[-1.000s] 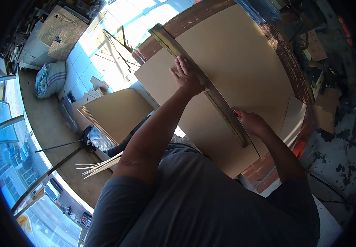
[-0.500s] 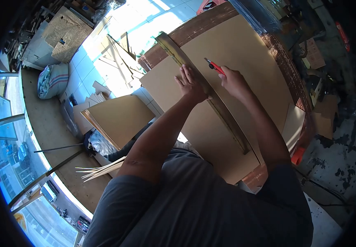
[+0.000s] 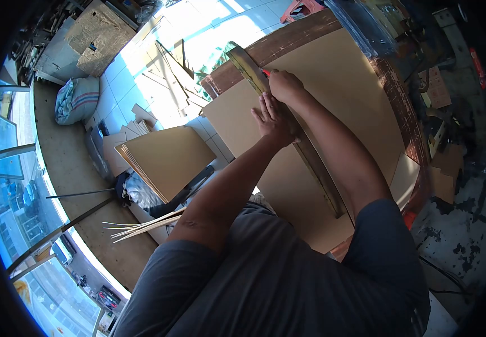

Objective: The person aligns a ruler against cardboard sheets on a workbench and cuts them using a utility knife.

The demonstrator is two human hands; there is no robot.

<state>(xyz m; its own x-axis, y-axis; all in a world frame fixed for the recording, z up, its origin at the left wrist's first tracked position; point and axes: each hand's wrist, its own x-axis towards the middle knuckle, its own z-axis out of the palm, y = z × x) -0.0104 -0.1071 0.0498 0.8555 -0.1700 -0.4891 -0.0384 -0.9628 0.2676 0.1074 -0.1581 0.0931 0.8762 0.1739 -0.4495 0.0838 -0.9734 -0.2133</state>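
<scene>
Here, the left hand (image 3: pixel 276 126) lies spread on the bar (image 3: pixel 317 171) — the right hand (image 3: pixel 285 86) grips a red knife (image 3: pixel 266 73) near the table's (image 3: pixel 296 37) far edge.

Brown surface (image 3: pixel 304 32), scuffed and scratched along the edges. Covered over most of its top by a flat tan board (image 3: pixel 344 101); bearing also, toward the right edge, a paler piece (image 3: pixel 405 181).

Workshop: brown sheet (image 3: pixel 347 87) on scuffed worktable (image 3: pixel 293 39), stacked sheets (image 3: pixel 170 157) nearby, scrap strips (image 3: pixel 181 53) on tiled floor (image 3: pixel 123 100).
</scene>
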